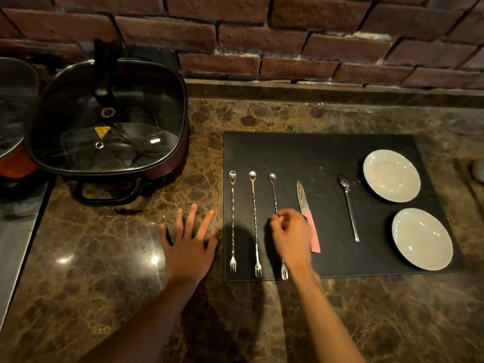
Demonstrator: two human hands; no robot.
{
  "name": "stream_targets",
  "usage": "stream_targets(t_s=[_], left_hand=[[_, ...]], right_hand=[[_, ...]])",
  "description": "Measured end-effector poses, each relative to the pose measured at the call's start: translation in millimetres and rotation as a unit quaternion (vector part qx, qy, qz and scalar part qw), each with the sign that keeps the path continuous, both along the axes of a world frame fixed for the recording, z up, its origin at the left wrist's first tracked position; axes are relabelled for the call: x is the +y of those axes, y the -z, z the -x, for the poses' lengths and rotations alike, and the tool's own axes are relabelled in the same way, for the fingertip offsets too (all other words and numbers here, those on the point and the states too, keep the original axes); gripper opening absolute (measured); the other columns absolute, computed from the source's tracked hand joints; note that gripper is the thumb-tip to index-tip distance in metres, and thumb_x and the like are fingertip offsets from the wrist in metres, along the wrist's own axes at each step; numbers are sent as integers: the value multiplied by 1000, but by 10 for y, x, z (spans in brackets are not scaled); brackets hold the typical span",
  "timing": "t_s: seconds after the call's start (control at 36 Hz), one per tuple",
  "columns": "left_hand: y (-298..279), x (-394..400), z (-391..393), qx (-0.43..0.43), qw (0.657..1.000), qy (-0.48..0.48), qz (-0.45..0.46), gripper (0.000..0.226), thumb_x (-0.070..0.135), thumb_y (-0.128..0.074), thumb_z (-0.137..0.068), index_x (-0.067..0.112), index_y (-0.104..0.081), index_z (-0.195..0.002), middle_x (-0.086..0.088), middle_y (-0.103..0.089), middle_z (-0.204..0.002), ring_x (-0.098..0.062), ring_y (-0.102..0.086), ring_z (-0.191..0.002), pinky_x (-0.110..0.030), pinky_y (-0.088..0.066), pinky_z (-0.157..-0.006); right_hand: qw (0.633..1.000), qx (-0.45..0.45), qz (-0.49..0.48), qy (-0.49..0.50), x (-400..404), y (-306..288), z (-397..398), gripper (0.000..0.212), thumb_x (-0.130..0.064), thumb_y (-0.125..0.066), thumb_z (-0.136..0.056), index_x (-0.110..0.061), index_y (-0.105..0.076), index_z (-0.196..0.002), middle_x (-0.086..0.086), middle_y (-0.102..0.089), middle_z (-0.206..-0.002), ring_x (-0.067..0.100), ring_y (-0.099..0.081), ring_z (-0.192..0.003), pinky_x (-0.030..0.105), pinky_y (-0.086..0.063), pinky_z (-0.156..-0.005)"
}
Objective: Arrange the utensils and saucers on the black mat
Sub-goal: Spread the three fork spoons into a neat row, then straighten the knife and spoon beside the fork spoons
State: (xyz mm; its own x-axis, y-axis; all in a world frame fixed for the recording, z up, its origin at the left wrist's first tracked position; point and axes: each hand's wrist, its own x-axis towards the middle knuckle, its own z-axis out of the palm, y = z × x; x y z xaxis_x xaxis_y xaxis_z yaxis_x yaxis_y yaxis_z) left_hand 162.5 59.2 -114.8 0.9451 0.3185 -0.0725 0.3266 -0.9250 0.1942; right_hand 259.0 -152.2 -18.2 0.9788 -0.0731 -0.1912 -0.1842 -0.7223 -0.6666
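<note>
While the left hand (189, 247) is lying flat, palm down with its fingers spread apart and gripping nothing, on the brown marble countertop (110, 258) just off the left edge of the black rectangular mat (327, 153), the right hand (292, 235) is reaching over the mat's front-left part with its fingers curled. Its thumb and fingertips are pinching together at the twisted shaft of the third long silver bar spoon (274, 195); whether they are truly clamping it or only touching it is not clear.

Three such spoons are lying side by side near the mat's left edge: the first long bar spoon (232, 221), the second long bar spoon (254, 224) and the third. Each is a thin twisted steel rod, running front to back, with the small bowl pointing to the far edge and a little fork at the front edge.

Just right of the hand, a pink-handled knife (306, 210) is lying roughly parallel, blade tip pointing away, handle towards the front. Further right, a short silver teaspoon (349, 208) is lying slightly slanted, bowl far. Two round white saucers are sitting along the right edge, the far saucer (391, 175) behind the near saucer (422, 238), not touching.
</note>
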Motion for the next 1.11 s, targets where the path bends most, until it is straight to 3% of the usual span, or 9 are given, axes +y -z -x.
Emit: stream_targets(t_s=[0.19,0.31,0.53,0.75,0.89,1.11], left_hand=[[-28,-5,-3,-9,1000,3,1,56,60,-10,-103,51,-13,-158,8,-11,-172,-22,-7,-159,-63,-7,-122],[-16,-3,-2,-15,1000,3,-8,55,57,-17,-103,51,-16,-158,8,-13,-171,-23,-10,-159,-64,-9,-121],[-15,-14,-8,-17,1000,4,-23,57,53,-26,-101,51,-16,-158,7,-16,-171,-25,-14,-158,-61,-7,-121],[-72,-21,1,-16,1000,6,-23,56,52,-27,-101,48,-22,-157,6,-17,-171,-26,-14,-157,-63,-10,-120],[-73,-19,-6,-13,1000,6,-24,56,53,-25,-101,48,-24,-157,6,-17,-171,-26,-14,-158,-64,-12,-120],[-60,-16,-4,-11,1000,5,-24,55,53,-26,-101,47,-27,-156,6,-17,-171,-26,-15,-158,-64,-12,-119]], right_hand=[[991,35,127,21,-740,32,-111,29,-24,-67,-88,-4,-61,-108,16,-58,-108,33,-56,-99,38,-45,-87],[991,75,111,17,-832,66,-113,27,-27,-70,-87,-8,-58,-103,12,-56,-108,24,-52,-91,33,-42,-82],[991,75,101,39,-830,136,-155,16,-23,-65,-88,-9,-59,-93,12,-63,-99,29,-60,-87,31,-41,-73],[993,-5,108,46,-863,85,-189,10,-13,-62,-89,-6,-54,-91,12,-55,-101,23,-50,-82,30,-37,-72],[996,-4,90,22,-787,136,-108,12,-16,-63,-91,-8,-55,-93,7,-53,-99,23,-53,-82,35,-44,-74],[998,10,52,15,-763,168,-199,7,-14,-63,-90,-8,-62,-89,7,-55,-97,19,-53,-86,29,-42,-79]])
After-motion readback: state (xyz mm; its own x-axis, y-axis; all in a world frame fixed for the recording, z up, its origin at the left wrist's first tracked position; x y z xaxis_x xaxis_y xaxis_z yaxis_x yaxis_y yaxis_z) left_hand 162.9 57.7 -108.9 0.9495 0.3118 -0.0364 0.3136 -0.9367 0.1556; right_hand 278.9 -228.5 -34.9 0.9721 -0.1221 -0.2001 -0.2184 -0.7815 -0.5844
